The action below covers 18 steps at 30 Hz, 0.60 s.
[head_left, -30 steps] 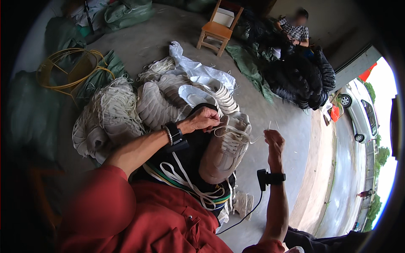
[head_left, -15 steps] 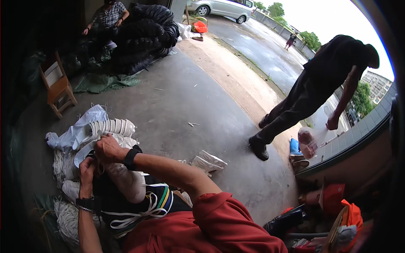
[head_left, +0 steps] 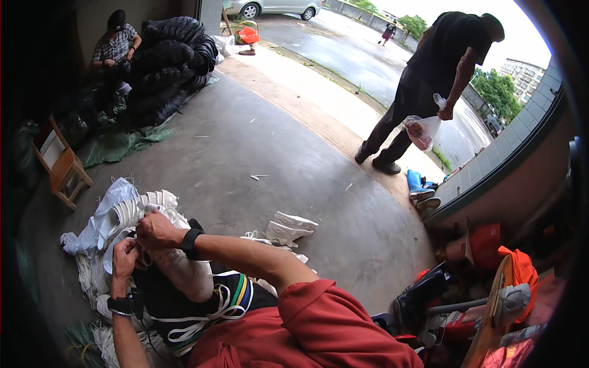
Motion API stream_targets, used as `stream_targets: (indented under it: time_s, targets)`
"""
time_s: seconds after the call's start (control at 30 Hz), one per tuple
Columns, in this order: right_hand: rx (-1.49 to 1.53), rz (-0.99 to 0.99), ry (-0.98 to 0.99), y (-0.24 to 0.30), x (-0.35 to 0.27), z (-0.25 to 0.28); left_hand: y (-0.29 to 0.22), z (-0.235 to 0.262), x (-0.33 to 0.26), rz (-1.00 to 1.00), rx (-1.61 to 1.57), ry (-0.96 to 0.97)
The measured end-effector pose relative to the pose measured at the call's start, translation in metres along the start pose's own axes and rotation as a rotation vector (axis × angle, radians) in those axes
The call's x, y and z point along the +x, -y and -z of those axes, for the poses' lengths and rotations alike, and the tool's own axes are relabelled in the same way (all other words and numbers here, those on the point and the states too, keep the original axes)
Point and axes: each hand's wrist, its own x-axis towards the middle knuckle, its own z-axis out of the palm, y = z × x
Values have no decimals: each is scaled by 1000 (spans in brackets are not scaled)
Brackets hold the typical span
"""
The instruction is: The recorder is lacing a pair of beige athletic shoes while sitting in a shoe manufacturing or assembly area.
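Observation:
A pale, shoe-shaped piece that looks like a white shoe upper lies slanted over my lap. My right hand is closed at its far end, and a small white edge sticks out above the fist. Just left of it, my left hand has its fingers bent in against the same end. What the fingertips pinch is partly hidden. Beyond my hands lies a row of nested white shoe uppers beside a pale plastic bag. Bundled white laces hang to the left of my left hand.
More white shoe uppers lie on the grey floor. A wooden chair stands left, near black bundles and a seated person. Another person carries a plastic bag at the doorway. Clutter with an orange cloth is at right.
My view has shifted a little. Both hands keep their hold on the white shoe upper with little movement. The person at the doorway has stepped farther away, the plastic bag raised.

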Motion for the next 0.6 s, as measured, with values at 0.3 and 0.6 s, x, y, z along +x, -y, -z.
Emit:
stream_targets:
  time_s: [0.3, 0.6]
  targets:
    - [71, 17, 78, 2, 3, 2, 5, 1, 1, -133, 16, -75]
    - [73, -56, 185, 19, 9, -16, -16, 18, -22, -285, 399, -74]
